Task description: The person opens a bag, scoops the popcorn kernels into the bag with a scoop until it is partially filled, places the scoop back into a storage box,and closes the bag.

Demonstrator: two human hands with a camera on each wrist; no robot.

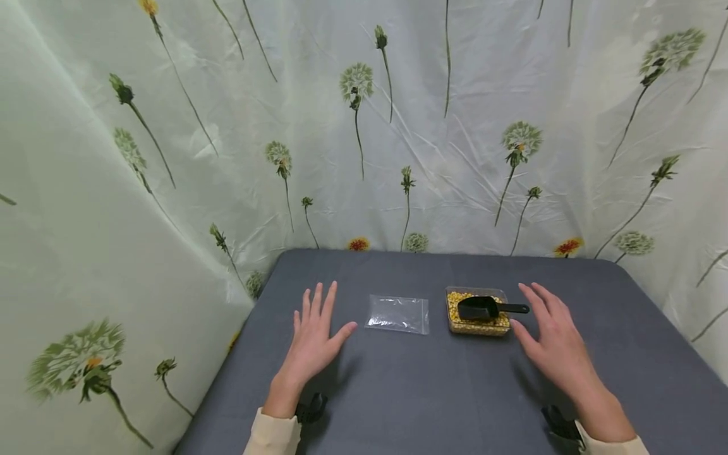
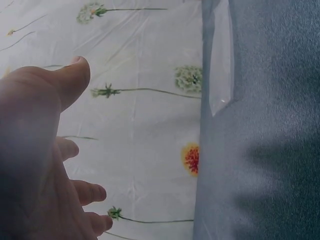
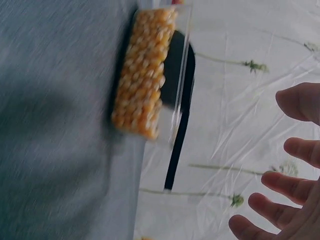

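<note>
A clear plastic zip bag (image 1: 397, 315) lies flat on the grey table, between my two hands. To its right stands a clear plastic box of corn kernels (image 1: 474, 327), its kernels also showing through the wall in the right wrist view. On the kernels rests a black scoop (image 1: 479, 308), its handle sticking out over the right rim. My left hand (image 1: 313, 341) hovers left of the bag, fingers spread, holding nothing. My right hand (image 1: 556, 341) is held just right of the scoop handle, thumb and fingers apart around nothing, near the handle's end.
The grey tabletop (image 1: 421, 392) reaches back to a pale curtain (image 1: 318, 114) printed with dandelions, which hangs behind it and along the left side. Dark straps with wrist cameras sit at both cuffs.
</note>
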